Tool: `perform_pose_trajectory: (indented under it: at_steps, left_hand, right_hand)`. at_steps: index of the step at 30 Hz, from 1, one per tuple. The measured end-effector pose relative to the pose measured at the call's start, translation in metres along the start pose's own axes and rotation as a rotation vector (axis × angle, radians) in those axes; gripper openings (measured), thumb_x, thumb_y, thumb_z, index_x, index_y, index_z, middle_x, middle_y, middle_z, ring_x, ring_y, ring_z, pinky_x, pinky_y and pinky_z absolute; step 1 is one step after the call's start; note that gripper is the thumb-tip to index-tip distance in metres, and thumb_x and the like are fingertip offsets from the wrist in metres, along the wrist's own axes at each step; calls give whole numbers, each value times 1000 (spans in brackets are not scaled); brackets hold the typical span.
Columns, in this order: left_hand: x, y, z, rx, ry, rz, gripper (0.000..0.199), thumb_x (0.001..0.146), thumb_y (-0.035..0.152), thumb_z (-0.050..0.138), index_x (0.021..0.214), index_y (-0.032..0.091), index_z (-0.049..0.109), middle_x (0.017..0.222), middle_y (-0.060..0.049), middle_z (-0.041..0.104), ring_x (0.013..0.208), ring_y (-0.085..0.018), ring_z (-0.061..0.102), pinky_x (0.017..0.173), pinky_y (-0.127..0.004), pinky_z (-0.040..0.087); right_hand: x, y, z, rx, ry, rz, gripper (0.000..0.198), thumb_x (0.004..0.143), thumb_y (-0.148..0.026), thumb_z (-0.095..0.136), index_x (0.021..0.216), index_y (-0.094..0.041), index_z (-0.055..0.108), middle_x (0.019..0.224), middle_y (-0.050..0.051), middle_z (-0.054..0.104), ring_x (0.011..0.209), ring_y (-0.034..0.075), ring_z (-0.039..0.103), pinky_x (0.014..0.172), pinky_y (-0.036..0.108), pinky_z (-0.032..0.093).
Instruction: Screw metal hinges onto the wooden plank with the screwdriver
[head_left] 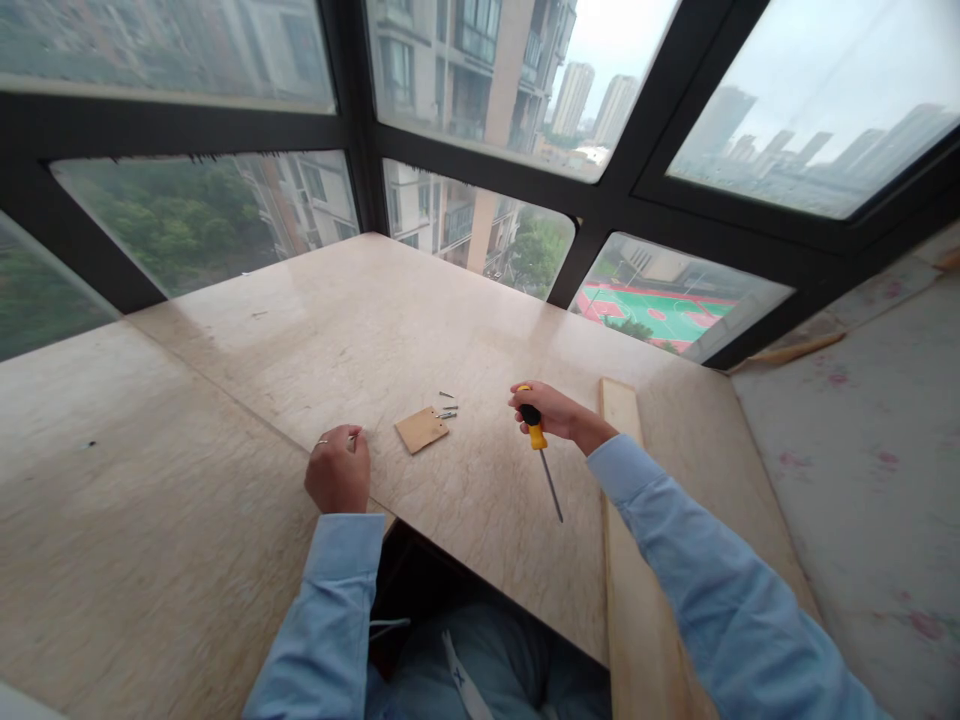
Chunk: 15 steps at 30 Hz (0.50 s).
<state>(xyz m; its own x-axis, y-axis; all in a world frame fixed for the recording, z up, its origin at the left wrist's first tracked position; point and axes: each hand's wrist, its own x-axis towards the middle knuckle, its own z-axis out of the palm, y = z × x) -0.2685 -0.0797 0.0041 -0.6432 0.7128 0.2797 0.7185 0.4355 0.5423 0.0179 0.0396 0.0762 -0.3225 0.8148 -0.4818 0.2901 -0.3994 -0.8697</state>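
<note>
The screwdriver is in the right hand, whose fingers are wrapped tight around the yellow and black handle. It sits above the pale stone sill, a little to the right of its middle. Its long axis runs from the handle at the upper left down to the thin metal shaft at the lower right, so the tip points back toward the person and slightly right.

Just left of that hand lies a small wooden square, flat on the sill, with a few screws scattered at its upper right corner, between the square and the screwdriver. Further left, the left hand rests on the sill as a loose fist, pinching a small metal piece between fingertips. A long wooden plank lies to the right of the screwdriver, under the right forearm. Nothing blocks the space between the hands. Dark-framed windows surround the sill.
</note>
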Motion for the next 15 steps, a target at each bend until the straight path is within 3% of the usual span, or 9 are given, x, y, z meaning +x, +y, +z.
perform_pose_trajectory:
  at_steps: [6,10,15]
  left_hand:
    - [-6,-10,16,-9,-74,202,19,83,16,54,89,16,72,105,-14,72,102,-29,65,90,-39,49]
    - [-9,-10,23,-2,-18,243,23,84,21,51,93,13,72,109,-17,71,107,-31,64,96,-44,48]
    - [-42,32,27,-182,17,385,27,87,28,49,99,12,68,113,-18,68,112,-32,62,100,-48,48]
  right_hand:
    - [-33,20,-45,158,62,30,46,61,-8,62,103,-22,50,76,-2,58,61,13,59,51,26,53]
    - [-52,39,-78,189,159,34,45,64,-7,66,102,-22,48,82,1,63,69,16,66,54,26,55]
    - [-70,63,-116,150,303,5,44,69,-14,76,102,-21,48,81,3,67,70,18,71,58,26,57]
